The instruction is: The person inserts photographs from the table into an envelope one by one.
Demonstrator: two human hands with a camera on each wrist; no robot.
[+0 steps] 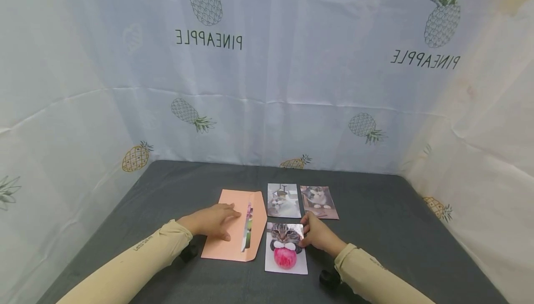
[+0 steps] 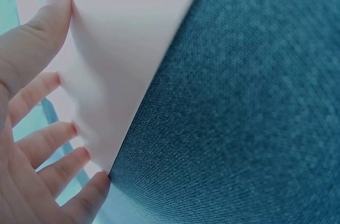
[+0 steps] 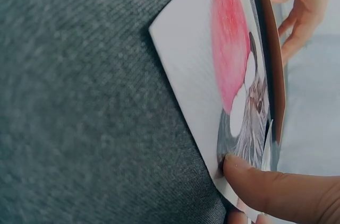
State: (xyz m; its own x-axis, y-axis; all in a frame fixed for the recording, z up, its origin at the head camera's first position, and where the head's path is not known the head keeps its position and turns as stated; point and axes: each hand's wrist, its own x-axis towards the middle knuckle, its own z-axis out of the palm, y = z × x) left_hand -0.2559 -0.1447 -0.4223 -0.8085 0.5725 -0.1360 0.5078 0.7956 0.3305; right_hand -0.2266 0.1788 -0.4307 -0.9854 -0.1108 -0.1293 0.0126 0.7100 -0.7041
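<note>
My left hand [image 1: 212, 223] rests on a peach-coloured envelope [image 1: 225, 250], fingers spread and fairly straight. The envelope's flap stands open toward the right, and a picture card [image 1: 248, 230] shows through its opening. With my right hand [image 1: 320, 235] I pinch the right edge of a photo card [image 1: 285, 256] of a striped cat with a pink ball. In the right wrist view the thumb [image 3: 249, 179] presses on the card's face while the other fingers are at its edge, partly hidden. In the left wrist view, the fingertips touch the pale envelope [image 2: 122, 38].
Behind the striped-cat card lie two more cat photos, one grey and white [image 1: 283, 204] and one brownish [image 1: 320, 202]. All lie on a dark cloth-covered table [image 1: 375, 230]. A white pineapple-print curtain [image 1: 267, 72] surrounds the table's back and sides.
</note>
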